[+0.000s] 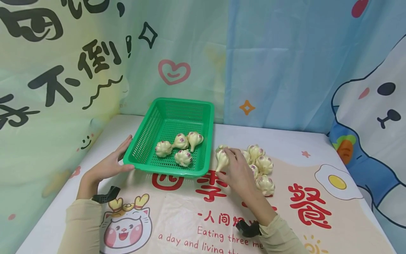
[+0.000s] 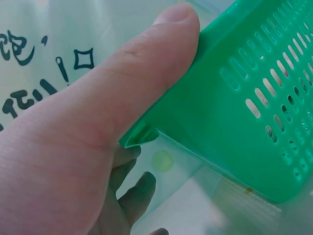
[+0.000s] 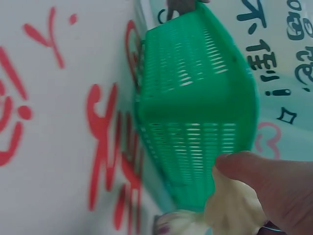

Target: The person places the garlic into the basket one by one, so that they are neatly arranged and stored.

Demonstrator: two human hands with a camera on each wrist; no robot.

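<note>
A green plastic basket point(image 1: 172, 172) holds several garlic bulbs point(image 1: 183, 158). My left hand point(image 1: 106, 167) rests at its left front corner, thumb along the rim point(image 2: 215, 29) and the other fingers loosely extended outside the wall. To the right of the basket, my right hand point(image 1: 238, 173) pinches a garlic bulb point(image 1: 222, 160) between thumb and fingers, stem pointing down. A second bulb point(image 3: 178, 223) shows close beside the held one in the right wrist view; I cannot tell whether the hand holds it too. The fingers behind the bulb are hidden in that view.
A cluster of several more garlic bulbs point(image 1: 264, 165) lies right of my right hand, partly covered by it. The table has a printed mat point(image 1: 177, 211). Patterned curtains point(image 1: 279, 70) hang behind and at both sides. Each wrist wears a black strap mount point(image 1: 248, 228).
</note>
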